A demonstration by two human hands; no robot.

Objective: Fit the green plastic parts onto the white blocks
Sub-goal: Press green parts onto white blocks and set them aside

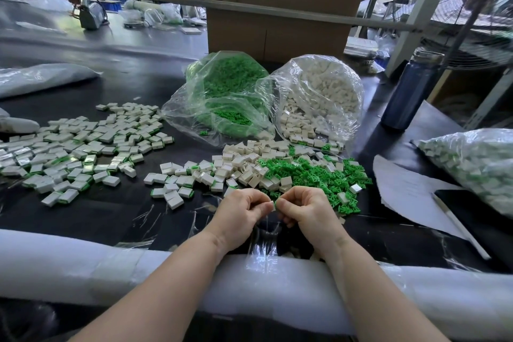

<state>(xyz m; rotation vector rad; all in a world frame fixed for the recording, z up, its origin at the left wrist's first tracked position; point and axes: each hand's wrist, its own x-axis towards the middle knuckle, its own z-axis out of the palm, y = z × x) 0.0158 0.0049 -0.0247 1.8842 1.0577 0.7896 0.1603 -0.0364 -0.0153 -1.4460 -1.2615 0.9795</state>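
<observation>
Toward the left edge of the black tabletop (105, 214) lies a spread of white rectangular plastic blocks with green parts fitted (69, 155). At the near edge, the left hand (241, 216) pinches a small white block (269, 205), touching the small green plastic part (275, 205) pinched by the right hand (305, 214). Just beyond lies the loose green parts pile (319, 178); a clear bag of finished pieces (472, 164) sits at the right edge.

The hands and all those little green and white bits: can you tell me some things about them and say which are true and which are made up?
1. Both hands, left hand and right hand, pinch one small piece together. True.
2. The green parts bag is tied shut. False: it lies open.
3. A blue bottle stands at the right. True.
4. The finished pieces are stacked in towers. False: they lie spread flat.
</observation>
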